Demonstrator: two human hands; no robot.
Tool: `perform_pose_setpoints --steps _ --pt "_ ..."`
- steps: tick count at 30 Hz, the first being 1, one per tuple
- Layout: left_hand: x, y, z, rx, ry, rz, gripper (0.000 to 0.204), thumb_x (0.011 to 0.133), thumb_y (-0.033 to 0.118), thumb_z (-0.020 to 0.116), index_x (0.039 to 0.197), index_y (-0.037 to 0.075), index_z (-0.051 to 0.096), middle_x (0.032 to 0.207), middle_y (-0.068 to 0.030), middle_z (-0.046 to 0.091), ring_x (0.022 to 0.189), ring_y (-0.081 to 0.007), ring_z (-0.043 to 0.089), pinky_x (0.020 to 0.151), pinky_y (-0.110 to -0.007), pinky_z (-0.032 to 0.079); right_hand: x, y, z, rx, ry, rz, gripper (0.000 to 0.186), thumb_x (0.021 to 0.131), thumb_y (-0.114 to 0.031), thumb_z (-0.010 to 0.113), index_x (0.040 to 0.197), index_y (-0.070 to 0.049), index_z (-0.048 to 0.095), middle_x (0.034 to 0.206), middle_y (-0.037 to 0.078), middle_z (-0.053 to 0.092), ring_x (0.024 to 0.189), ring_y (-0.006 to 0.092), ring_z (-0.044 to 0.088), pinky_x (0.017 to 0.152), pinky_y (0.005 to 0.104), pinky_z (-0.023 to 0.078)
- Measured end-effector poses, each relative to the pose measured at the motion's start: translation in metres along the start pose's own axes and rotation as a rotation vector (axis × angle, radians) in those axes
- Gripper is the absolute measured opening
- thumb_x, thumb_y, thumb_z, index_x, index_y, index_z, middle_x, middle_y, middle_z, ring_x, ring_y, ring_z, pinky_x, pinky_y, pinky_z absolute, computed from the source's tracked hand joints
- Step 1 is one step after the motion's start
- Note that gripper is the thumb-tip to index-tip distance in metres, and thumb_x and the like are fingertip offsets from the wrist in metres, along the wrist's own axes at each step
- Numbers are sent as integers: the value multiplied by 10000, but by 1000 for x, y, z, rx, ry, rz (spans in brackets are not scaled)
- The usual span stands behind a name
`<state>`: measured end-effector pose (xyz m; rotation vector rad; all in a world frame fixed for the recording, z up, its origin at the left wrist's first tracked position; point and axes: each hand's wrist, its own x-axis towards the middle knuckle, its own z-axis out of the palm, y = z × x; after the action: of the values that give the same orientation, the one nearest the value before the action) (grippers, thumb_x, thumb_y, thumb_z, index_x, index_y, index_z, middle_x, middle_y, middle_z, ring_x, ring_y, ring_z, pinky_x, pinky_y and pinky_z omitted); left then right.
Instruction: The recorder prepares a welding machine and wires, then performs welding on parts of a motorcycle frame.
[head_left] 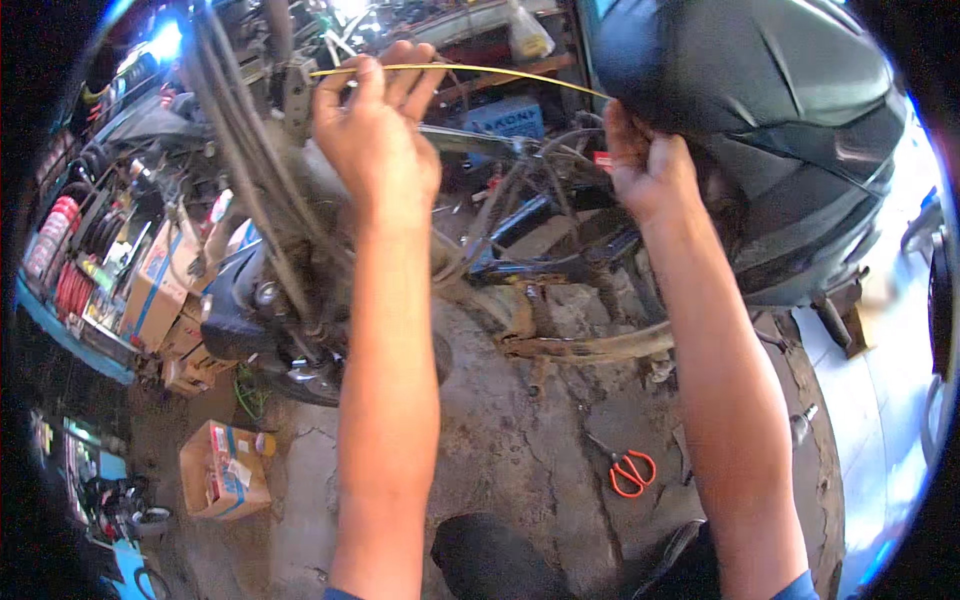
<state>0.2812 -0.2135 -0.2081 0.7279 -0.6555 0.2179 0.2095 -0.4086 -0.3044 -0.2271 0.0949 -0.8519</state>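
Note:
A thin yellow wire [510,74] stretches between my two raised hands across the motorcycle frame [545,345], which has much of its inside exposed. My left hand [375,150] pinches it at upper centre, beside a metal bracket [298,100] and several hanging dark cables [230,130]. My right hand [650,165] is closed on the wire's other end, just under the black seat and body [760,70] on the right. Part of that hand's grip is in shadow, and a small red item shows just left of it.
Orange-handled scissors [628,493] lie on the stained concrete floor [510,430] below the frame. A cardboard box [225,480] stands at lower left. Cluttered shelves with cartons [155,270] line the left, and a blue box [505,125] sits behind the frame. Pale tiles [855,400] run along the right.

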Motion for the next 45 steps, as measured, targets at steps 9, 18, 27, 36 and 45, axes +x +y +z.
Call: perform_pose_setpoints --steps 9,18,27,36,45 --pt "-2 2 -2 15 -20 8 80 966 21 466 1014 -29 427 1034 -288 596 986 -450 641 875 -570 563 -7 0 2 22 -5 -13 205 913 6 443 1039 71 592 967 207 671 850 325 689 780 434 616" --pt "-12 13 -4 -1 56 -136 81 972 73 502 1042 72 460 978 -186 651 901 -324 689 802 -474 594 5 -5 -12 39 -126 81 172 929 -25 528 1047 66 614 1019 169 679 928 284 682 890 363 583" --pt "-54 39 -17 -46 94 -219 95 963 59 515 1051 36 488 1017 -221 646 950 -349 678 836 -465 581 -34 -25 -6 -194 -102 250 154 936 -47 507 958 57 618 907 163 690 846 246 696 809 325 604" --pt "-104 67 -79 88 -263 -357 200 963 196 560 1024 9 593 1007 -186 676 899 -302 693 805 -400 570 -141 -137 -20 -672 -260 84 160 899 -147 599 915 6 641 824 119 682 729 183 657 741 284 549" --pt "-144 59 -136 545 -114 -359 166 923 185 628 958 24 613 809 -68 650 688 -156 615 662 -296 512 -223 -189 -60 -1148 -214 -78 195 867 -150 619 995 -9 575 821 82 619 709 174 622 666 276 517"
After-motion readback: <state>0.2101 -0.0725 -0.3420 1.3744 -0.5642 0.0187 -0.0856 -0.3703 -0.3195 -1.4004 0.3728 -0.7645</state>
